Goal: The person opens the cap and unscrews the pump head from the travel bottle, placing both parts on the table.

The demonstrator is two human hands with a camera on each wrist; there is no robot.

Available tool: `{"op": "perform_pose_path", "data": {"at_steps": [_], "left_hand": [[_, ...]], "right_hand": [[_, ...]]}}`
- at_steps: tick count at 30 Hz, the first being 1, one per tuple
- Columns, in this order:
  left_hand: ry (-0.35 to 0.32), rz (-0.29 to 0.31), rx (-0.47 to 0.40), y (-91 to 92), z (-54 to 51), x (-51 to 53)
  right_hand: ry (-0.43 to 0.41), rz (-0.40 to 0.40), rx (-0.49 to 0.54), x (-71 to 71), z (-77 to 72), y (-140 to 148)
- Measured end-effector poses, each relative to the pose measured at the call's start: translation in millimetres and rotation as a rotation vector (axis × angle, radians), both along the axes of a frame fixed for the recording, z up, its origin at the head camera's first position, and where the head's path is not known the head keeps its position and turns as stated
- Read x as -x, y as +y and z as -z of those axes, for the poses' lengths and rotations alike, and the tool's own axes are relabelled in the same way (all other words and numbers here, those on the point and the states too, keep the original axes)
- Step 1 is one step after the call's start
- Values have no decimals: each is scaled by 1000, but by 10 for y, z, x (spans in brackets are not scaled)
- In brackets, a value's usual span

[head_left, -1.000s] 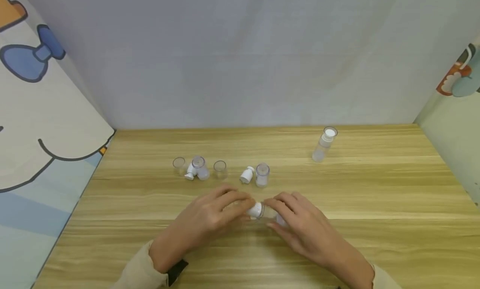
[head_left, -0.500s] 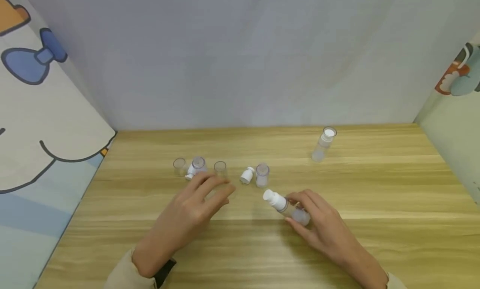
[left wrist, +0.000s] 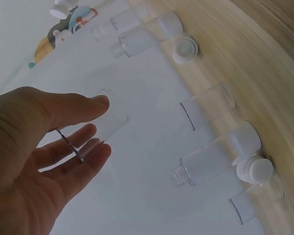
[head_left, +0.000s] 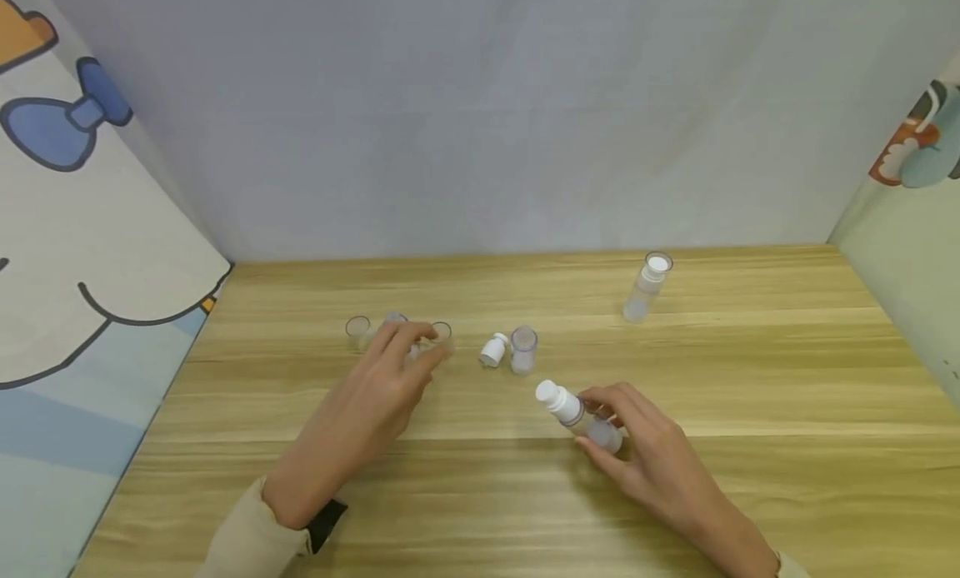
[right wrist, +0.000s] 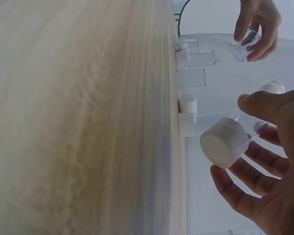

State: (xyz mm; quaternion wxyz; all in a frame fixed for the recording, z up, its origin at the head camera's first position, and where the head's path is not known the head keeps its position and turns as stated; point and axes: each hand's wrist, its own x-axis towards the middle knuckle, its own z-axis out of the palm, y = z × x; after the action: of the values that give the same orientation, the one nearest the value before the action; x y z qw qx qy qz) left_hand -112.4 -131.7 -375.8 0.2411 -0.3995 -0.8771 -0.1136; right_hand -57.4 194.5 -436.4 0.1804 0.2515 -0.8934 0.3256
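Note:
My left hand [head_left: 371, 391] is raised at the left of the table, thumb and fingers round a clear cap [left wrist: 115, 120] that is hard to see in the head view. Right of centre, my right hand [head_left: 660, 453] grips a small clear pump bottle [head_left: 576, 413] with a white top, tilted to the left. Its white base [right wrist: 224, 142] faces the right wrist camera. Beyond the hands stand a clear bottle [head_left: 523, 353] and a clear cap [head_left: 442, 336], with a white pump head [head_left: 493, 351] lying between. Another bottle [left wrist: 213, 159] is mostly hidden by my left hand in the head view.
A capped bottle [head_left: 647, 288] stands apart at the back right. Another clear cap [head_left: 358, 331] stands at the left, and a second white pump head [left wrist: 257, 169] lies near it. A pale cloth wall [head_left: 517, 145] closes off the back of the wooden table [head_left: 750, 378].
My hands have separated from above the table's middle. The right one shifted right with the bottle, now fully seen and tilted; the left one moved left and farther back over the standing things.

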Motion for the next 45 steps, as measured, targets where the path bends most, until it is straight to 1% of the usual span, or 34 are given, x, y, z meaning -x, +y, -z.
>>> {"op": "perform_pose_path", "data": {"at_steps": [7, 10, 15, 21, 23, 27, 32, 39, 45], "left_hand": [[-72, -54, 58, -9, 107, 96], [-78, -66, 65, -10, 155, 144], [-91, -68, 61, -12, 222, 220], [-149, -104, 94, -26, 300, 257], [-173, -115, 94, -26, 338, 265], [-195, -133, 89, -16, 412, 276], [-193, -144, 108, -2, 466, 288], [-201, -137, 151, 8, 502, 275], [-168, -158, 195, 23, 519, 268]], "right_hand": [[21, -6, 17, 1, 21, -7], [25, -3, 19, 3, 25, -12], [21, 0, 17, 2, 24, -19], [26, -9, 27, 9, 19, -34], [25, -10, 27, 10, 17, -40], [22, -7, 22, 10, 12, -49], [19, -12, 23, 16, 13, -57], [10, -19, 21, 19, 24, -79], [18, -23, 25, 21, 18, -85]]}}
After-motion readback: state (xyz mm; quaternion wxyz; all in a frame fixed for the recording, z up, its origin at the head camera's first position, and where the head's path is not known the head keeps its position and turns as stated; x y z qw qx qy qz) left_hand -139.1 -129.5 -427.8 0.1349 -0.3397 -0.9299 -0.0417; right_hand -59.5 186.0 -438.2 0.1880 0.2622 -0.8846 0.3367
